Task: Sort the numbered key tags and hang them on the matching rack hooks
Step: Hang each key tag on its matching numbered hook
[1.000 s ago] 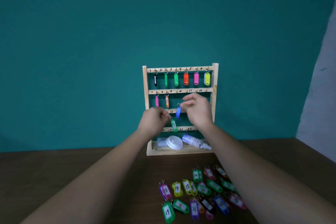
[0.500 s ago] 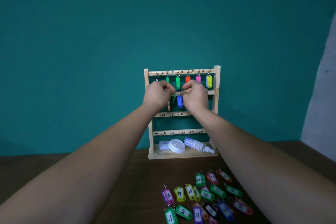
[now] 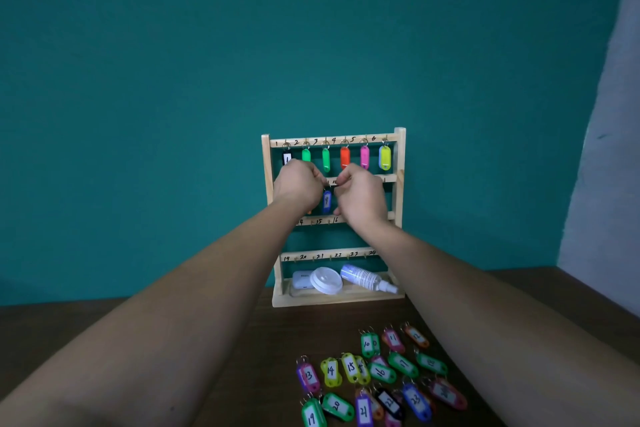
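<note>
A wooden key rack [image 3: 400, 163] with numbered hook rows stands against the teal wall. Its top row holds a black tag [image 3: 286, 158], two green tags [image 3: 326, 159], a red, a pink [image 3: 364, 157] and a yellow one [image 3: 384, 158]. A blue tag marked 9 [image 3: 326, 202] hangs at the second row between my hands. My right hand [image 3: 363, 198] pinches its ring from the right. My left hand [image 3: 299, 185], fingers curled, meets that ring from the left and hides the row's first hooks; an orange tag [image 3: 309, 212] peeks out below it.
Several loose numbered tags [image 3: 381, 371] lie on the dark wooden table in front of the rack. The rack's bottom tray holds a white case [image 3: 300, 280], a white lid [image 3: 326, 280] and a small spray bottle [image 3: 363, 279]. A pale wall stands at the right.
Both hands rose from the third row to the second row with the blue tag. The green tag that dangled from my left hand is no longer visible.
</note>
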`<action>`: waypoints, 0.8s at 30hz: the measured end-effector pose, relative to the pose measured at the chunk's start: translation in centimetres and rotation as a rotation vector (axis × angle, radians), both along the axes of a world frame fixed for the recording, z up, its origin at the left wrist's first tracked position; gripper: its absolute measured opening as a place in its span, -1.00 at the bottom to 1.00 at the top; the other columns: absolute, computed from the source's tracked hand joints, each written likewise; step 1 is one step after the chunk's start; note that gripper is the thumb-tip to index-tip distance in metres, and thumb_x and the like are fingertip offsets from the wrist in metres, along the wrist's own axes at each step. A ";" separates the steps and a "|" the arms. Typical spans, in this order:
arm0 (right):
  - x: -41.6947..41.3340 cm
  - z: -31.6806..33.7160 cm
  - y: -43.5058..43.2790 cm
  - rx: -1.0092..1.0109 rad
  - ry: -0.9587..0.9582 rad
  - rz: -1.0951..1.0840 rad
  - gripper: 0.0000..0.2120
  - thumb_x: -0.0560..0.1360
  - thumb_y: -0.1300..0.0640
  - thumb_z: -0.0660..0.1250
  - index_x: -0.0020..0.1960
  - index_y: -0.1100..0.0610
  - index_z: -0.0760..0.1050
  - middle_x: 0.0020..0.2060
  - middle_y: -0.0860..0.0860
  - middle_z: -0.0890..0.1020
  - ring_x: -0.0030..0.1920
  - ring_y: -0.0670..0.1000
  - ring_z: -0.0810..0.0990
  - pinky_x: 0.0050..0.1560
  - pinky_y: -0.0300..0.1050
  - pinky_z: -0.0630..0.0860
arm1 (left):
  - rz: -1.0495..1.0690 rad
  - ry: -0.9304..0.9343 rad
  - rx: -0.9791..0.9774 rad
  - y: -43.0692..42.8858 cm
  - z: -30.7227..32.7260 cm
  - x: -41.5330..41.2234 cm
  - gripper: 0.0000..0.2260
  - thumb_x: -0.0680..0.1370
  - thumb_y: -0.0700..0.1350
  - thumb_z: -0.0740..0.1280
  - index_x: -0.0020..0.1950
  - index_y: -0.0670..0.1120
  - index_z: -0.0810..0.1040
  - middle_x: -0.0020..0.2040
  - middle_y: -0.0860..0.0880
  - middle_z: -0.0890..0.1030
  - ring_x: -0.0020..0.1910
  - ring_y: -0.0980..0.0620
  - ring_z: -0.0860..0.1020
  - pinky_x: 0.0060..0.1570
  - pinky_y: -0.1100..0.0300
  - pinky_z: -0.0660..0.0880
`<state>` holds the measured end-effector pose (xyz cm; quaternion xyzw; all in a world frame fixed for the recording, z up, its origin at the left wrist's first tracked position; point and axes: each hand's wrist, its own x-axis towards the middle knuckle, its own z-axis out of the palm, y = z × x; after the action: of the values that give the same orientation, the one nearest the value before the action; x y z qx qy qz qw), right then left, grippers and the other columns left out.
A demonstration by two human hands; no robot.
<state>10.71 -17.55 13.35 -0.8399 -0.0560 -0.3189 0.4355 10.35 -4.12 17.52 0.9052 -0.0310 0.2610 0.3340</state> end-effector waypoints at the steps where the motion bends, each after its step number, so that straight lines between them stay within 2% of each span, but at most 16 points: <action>1: -0.1 0.0 -0.1 -0.001 -0.003 -0.008 -0.71 0.56 0.31 0.29 -0.15 -0.08 0.46 -0.25 0.00 0.68 -0.44 0.07 0.69 -0.44 0.13 0.63 | -0.002 -0.003 -0.008 0.0 -0.1 0.0 -0.78 0.61 -0.15 0.33 -0.19 0.03 0.67 -0.12 0.07 0.70 -0.15 0.03 0.66 -0.17 0.15 0.61; 6: -0.3 -0.5 -0.3 -0.007 -0.010 -0.005 -0.78 0.56 0.22 0.27 -0.11 -0.11 0.48 -0.25 -0.04 0.69 -0.39 0.07 0.70 -0.36 0.09 0.65 | -0.013 -0.012 -0.031 0.2 -0.2 0.3 -0.79 0.63 -0.12 0.35 -0.18 0.03 0.68 -0.10 0.06 0.72 -0.12 0.02 0.67 -0.12 0.12 0.64; 8: -0.7 -0.9 -0.5 0.005 -0.001 0.001 -0.83 0.54 0.18 0.26 -0.07 -0.10 0.51 -0.24 -0.06 0.70 -0.33 0.08 0.71 -0.33 0.01 0.64 | -0.031 -0.011 -0.056 0.1 -0.1 0.3 -0.79 0.64 -0.11 0.36 -0.17 0.03 0.67 -0.10 0.05 0.72 -0.13 0.02 0.67 -0.12 0.11 0.64; 10: -1.3 -1.3 -0.7 0.009 0.023 -0.010 -0.85 0.54 0.16 0.27 -0.01 -0.05 0.56 -0.25 -0.06 0.71 -0.25 0.04 0.71 -0.34 -0.15 0.52 | -0.047 -0.011 -0.075 -0.1 0.1 0.2 -0.81 0.64 -0.11 0.35 -0.15 0.01 0.68 -0.09 0.04 0.72 -0.10 0.01 0.67 -0.04 0.06 0.66; 12: -1.6 -1.7 -0.8 0.010 0.036 -0.023 -0.85 0.53 0.16 0.30 0.04 -0.03 0.58 -0.28 -0.05 0.71 -0.20 0.01 0.69 -0.35 -0.23 0.39 | -0.053 -0.006 -0.081 -0.2 0.3 0.1 -0.82 0.62 -0.13 0.35 -0.15 0.00 0.68 -0.08 0.04 0.73 -0.08 0.00 0.68 0.03 0.03 0.66; 14: -1.9 -2.0 -0.8 0.028 0.037 -0.012 -0.85 0.52 0.17 0.31 0.03 -0.02 0.59 -0.31 -0.06 0.71 -0.22 0.00 0.69 -0.31 -0.20 0.50 | -0.051 0.005 -0.094 -0.2 0.5 0.0 -0.82 0.61 -0.14 0.35 -0.15 -0.01 0.68 -0.07 0.04 0.73 -0.07 -0.01 0.68 0.05 0.01 0.66; 17: -2.1 -2.6 -0.9 0.067 0.025 0.029 -0.88 0.52 0.18 0.33 -0.02 -0.02 0.58 -0.30 -0.10 0.71 -0.30 0.02 0.71 -0.25 -0.02 0.66 | -0.058 -0.004 -0.129 -0.2 0.5 0.0 -0.84 0.61 -0.14 0.35 -0.13 -0.05 0.69 -0.06 0.03 0.73 -0.04 -0.01 0.67 0.08 0.01 0.65; 24: -2.7 -4.7 -1.3 0.106 -0.020 0.063 -0.92 0.50 0.18 0.36 -0.08 0.01 0.58 -0.27 -0.08 0.71 -0.32 0.05 0.71 -0.24 0.04 0.65 | -0.067 -0.042 -0.070 0.0 0.1 0.3 -0.83 0.60 -0.10 0.40 -0.19 0.01 0.69 -0.10 0.11 0.73 -0.08 0.05 0.68 0.02 0.05 0.66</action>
<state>8.01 -18.81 8.63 -0.8103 -0.0699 -0.3160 0.4886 10.69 -4.07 17.64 0.8856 -0.0593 0.2697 0.3735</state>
